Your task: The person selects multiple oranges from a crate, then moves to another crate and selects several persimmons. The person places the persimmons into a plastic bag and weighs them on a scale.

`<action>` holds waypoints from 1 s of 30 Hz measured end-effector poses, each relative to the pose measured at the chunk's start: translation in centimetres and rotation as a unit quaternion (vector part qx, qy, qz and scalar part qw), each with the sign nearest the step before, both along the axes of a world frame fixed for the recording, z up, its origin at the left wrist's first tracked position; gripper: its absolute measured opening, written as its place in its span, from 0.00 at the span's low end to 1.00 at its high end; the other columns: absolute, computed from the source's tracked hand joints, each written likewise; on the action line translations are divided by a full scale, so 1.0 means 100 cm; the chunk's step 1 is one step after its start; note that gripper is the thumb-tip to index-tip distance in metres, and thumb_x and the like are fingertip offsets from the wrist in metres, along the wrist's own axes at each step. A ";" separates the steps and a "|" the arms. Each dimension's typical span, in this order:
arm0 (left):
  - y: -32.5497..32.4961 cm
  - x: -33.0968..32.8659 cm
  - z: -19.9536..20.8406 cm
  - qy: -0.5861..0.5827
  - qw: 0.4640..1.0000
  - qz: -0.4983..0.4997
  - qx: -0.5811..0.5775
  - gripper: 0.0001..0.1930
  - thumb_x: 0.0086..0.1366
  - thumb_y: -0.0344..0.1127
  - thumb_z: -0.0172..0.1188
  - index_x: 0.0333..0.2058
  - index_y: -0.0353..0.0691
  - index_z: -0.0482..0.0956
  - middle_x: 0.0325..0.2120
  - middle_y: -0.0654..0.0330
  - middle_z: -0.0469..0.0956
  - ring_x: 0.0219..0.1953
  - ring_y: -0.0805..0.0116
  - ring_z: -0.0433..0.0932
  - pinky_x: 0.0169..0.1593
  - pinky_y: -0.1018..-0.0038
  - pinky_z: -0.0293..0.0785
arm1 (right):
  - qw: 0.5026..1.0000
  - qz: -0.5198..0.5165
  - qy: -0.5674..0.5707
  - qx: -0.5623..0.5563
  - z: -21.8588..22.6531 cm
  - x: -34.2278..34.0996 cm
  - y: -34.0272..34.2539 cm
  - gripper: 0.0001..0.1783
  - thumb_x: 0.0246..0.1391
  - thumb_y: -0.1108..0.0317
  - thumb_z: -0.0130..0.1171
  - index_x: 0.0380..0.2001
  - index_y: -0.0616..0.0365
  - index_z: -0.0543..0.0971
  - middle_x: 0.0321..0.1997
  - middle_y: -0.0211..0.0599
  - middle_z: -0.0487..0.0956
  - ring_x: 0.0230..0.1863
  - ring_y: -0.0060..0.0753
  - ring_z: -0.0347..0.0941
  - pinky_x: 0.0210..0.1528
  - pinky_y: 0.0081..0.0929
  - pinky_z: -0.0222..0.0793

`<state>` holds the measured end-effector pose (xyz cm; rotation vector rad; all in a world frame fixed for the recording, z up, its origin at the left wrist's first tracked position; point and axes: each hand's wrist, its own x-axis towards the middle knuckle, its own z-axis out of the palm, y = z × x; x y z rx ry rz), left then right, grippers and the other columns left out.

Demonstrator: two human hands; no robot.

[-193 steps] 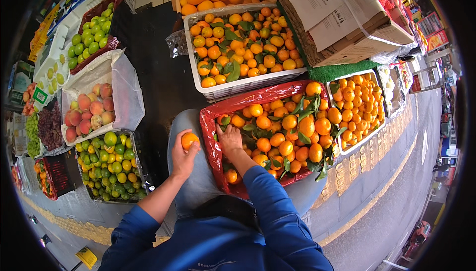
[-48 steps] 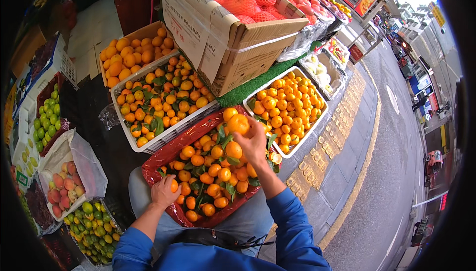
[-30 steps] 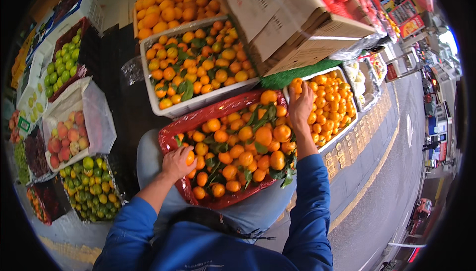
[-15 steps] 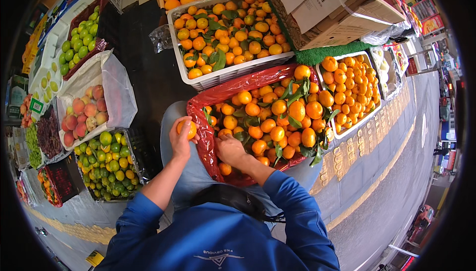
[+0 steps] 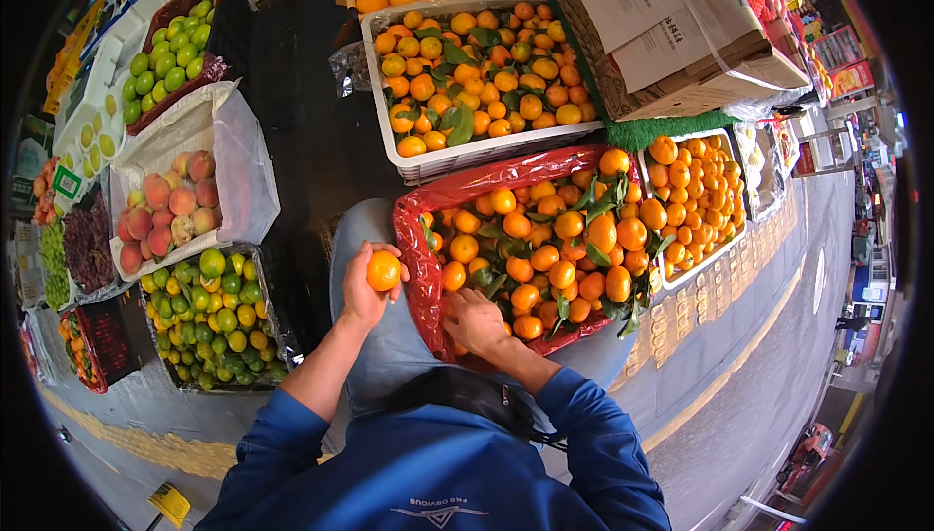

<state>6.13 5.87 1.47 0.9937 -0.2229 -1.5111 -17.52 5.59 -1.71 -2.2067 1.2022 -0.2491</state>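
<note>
Raised beside the red-lined crate's left edge, my left hand (image 5: pixel 364 290) closes round one orange mandarin (image 5: pixel 383 270). My right hand (image 5: pixel 479 325) reaches into the near left corner of the crate, fingers bent downward; what lies under them is hidden. The crate rests at my knees and is lined with shiny red plastic (image 5: pixel 420 273). Heaped inside are mandarins (image 5: pixel 560 274), some with stems and green leaves (image 5: pixel 608 202). One mandarin (image 5: pixel 453 276) sits just beyond my right fingertips.
Beyond stands a white crate of leafy mandarins (image 5: pixel 389 132); another white crate (image 5: pixel 736 230) adjoins on the right. A cardboard box (image 5: pixel 700 74) sits behind. Leftward are green citrus (image 5: pixel 209 322), peaches (image 5: pixel 161 225) and green fruit (image 5: pixel 170 74). A road (image 5: pixel 788 307) runs along the right.
My left hand has turned, showing more of the mandarin. My right hand has shifted slightly nearer to me within the crate corner. The whole view has shifted a little.
</note>
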 end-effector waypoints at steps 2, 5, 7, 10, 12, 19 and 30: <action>0.000 0.001 -0.001 0.016 1.000 0.002 -0.003 0.26 0.78 0.55 0.39 0.42 0.37 0.77 0.25 0.48 0.81 0.16 0.65 0.73 0.20 0.74 0.66 | 0.999 -0.036 -0.032 0.006 0.001 -0.005 -0.006 0.11 0.56 0.65 0.62 0.39 0.58 0.83 0.35 0.47 0.82 0.39 0.53 0.80 0.42 0.45 0.76; -0.001 0.001 -0.002 0.027 1.000 0.012 -0.008 0.26 0.77 0.56 0.40 0.42 0.38 0.77 0.26 0.49 0.81 0.17 0.65 0.73 0.21 0.73 0.67 | 0.981 -0.176 -0.035 0.078 0.003 -0.014 -0.022 0.12 0.61 0.62 0.61 0.33 0.61 0.85 0.33 0.51 0.84 0.34 0.57 0.81 0.38 0.44 0.77; -0.002 0.001 -0.003 0.048 0.999 0.016 -0.005 0.26 0.77 0.57 0.40 0.42 0.39 0.77 0.27 0.49 0.81 0.17 0.65 0.73 0.21 0.73 0.67 | 0.965 -0.226 -0.046 0.124 0.007 -0.018 -0.033 0.17 0.63 0.59 0.60 0.33 0.65 0.83 0.31 0.55 0.83 0.34 0.59 0.80 0.39 0.48 0.75; -0.004 0.002 -0.004 0.070 0.997 0.028 0.000 0.26 0.77 0.58 0.41 0.42 0.39 0.78 0.27 0.49 0.81 0.18 0.65 0.73 0.22 0.72 0.67 | 0.906 -0.315 -0.104 0.264 0.012 -0.016 -0.044 0.23 0.67 0.54 0.57 0.27 0.65 0.81 0.23 0.47 0.80 0.25 0.41 0.77 0.31 0.40 0.72; -0.002 0.003 -0.004 0.089 0.995 0.041 -0.003 0.26 0.77 0.58 0.42 0.43 0.40 0.78 0.27 0.49 0.81 0.18 0.65 0.74 0.23 0.71 0.68 | 0.863 -0.350 -0.147 0.334 0.013 -0.012 -0.047 0.29 0.70 0.49 0.54 0.23 0.65 0.79 0.17 0.36 0.77 0.18 0.24 0.71 0.24 0.32 0.69; 0.000 0.003 -0.005 0.093 0.995 0.035 -0.010 0.25 0.77 0.57 0.42 0.44 0.40 0.77 0.28 0.50 0.81 0.19 0.65 0.74 0.24 0.71 0.69 | 0.987 -0.138 0.081 -0.032 -0.028 0.014 -0.068 0.22 0.60 0.53 0.62 0.50 0.59 0.79 0.48 0.51 0.79 0.47 0.50 0.79 0.50 0.42 0.78; 0.000 0.005 -0.004 0.066 0.998 0.007 -0.004 0.23 0.76 0.56 0.44 0.44 0.41 0.77 0.30 0.52 0.82 0.23 0.65 0.78 0.27 0.71 0.72 | 0.943 -0.258 -0.104 0.182 0.001 0.028 -0.095 0.28 0.58 0.51 0.60 0.56 0.58 0.78 0.47 0.49 0.83 0.43 0.41 0.83 0.43 0.35 0.80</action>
